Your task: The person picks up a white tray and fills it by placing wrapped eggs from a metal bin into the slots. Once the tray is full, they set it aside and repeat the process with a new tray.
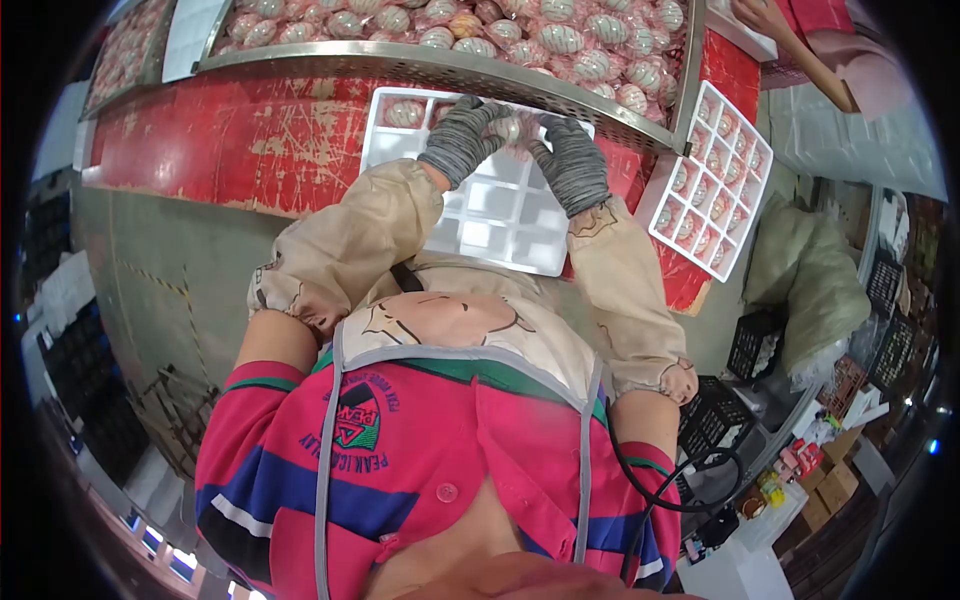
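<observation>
1. Seen from above, a person's two grey-gloved hands work over a white compartment tray [505, 205], just toward 12 o'clock from the centre, on a scratched red counter [210, 160].
2. The left hand [463, 140] lies over the tray's 11 o'clock side, fingers curved toward 1 o'clock.
3. The right hand [572, 165] lies at the tray's 2 o'clock side, fingers extended toward 11 o'clock, thumb apart from them.
4. Between the fingertips is a blurred film-wrapped egg [513, 128], in the tray's row nearest 12 o'clock; whether either hand pinches it, I cannot tell.
5. Another wrapped egg [404, 113] sits in the tray's 10 o'clock corner compartment.
6. At 12 o'clock, beyond the tray, a perforated metal bin [430, 58] is heaped with similar eggs in clear, red-printed film.
7. At 2 o'clock, a second white tray [690, 252] stands angled, many of its compartments holding wrapped eggs.
8. Between 1 and 2 o'clock, at the edge, is a co-worker's bare hand [760, 15].
9. Pale green sacks [815, 270] slump at 3 o'clock.
</observation>
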Demonstrator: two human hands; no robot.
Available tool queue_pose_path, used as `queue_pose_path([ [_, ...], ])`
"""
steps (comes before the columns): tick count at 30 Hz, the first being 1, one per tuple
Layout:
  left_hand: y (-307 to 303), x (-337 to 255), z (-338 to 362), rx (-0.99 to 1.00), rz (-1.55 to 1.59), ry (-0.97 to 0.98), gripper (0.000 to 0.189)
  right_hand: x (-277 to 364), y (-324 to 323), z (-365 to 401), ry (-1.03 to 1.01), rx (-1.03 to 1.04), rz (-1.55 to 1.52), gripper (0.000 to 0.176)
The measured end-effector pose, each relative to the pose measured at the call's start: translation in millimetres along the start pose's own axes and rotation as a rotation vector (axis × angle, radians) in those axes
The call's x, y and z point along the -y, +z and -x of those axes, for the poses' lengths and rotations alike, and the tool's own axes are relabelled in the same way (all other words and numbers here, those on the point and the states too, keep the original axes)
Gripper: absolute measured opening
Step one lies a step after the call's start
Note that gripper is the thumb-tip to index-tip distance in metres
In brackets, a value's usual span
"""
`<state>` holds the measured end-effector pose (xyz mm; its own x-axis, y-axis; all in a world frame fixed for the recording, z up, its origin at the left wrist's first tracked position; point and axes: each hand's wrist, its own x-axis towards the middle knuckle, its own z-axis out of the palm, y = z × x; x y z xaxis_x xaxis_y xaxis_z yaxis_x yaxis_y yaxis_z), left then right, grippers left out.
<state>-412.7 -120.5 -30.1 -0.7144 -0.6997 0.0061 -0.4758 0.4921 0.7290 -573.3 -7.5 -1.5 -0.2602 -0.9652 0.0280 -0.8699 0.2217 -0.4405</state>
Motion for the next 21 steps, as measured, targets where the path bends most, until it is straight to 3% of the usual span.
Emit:
queue_pose_path([
  [1,0.0,-2.7,-0.9,-0.004,-0.007,-0.008,0.04,-2.4,1.7,-3.5,-0.008,0.003,-0.007,0.039],
  [3,0.8,-3.3,-4.2,0.016,-0.179,-0.018,0.039,-7.8,8.3,-17.5,-0.01,0.274,0.107,0.043],
  [5,3.7,-0.1,-7.2,0.032,-0.114,-0.099,0.039,-9.8,12.1,-24.6,-0.152,0.232,0.262,0.046],
  [7,-0.4,9.4,-14.8,0.082,-0.145,0.058,0.038,-8.9,10.9,-31.7,-0.209,0.14,0.233,0.048],
  [9,6.6,32.8,-19.3,0.087,-0.139,0.08,0.038,-12.4,12.1,-33.5,-0.207,0.215,0.304,0.047],
  [11,6.7,32.3,-23.7,0.062,-0.112,0.191,0.032,-29.7,37.7,-34.2,-0.332,-0.166,0.335,0.043],
  [12,0.4,22.3,-23.4,0.111,-0.28,0.158,0.036,-17.7,21.4,-34.6,-0.262,-0.086,0.267,0.043],
  [15,-7.3,10.4,-23.4,0.218,-0.369,0.122,0.039,-29.6,39.2,-31.3,-0.223,0.082,0.344,0.053],
  [16,-7.8,13.2,-25.1,0.243,-0.408,0.144,0.042,-27.2,42.1,-33.0,-0.225,-0.13,0.299,0.041],
  [17,-6.9,13.2,-26.4,0.248,-0.413,0.146,0.042,-27.5,43.1,-34.0,-0.216,-0.179,0.286,0.041],
  [21,-1.8,8.1,-38.6,0.291,-0.487,0.257,0.041,-20.2,36.8,-43.1,-0.186,-0.102,0.264,0.039],
])
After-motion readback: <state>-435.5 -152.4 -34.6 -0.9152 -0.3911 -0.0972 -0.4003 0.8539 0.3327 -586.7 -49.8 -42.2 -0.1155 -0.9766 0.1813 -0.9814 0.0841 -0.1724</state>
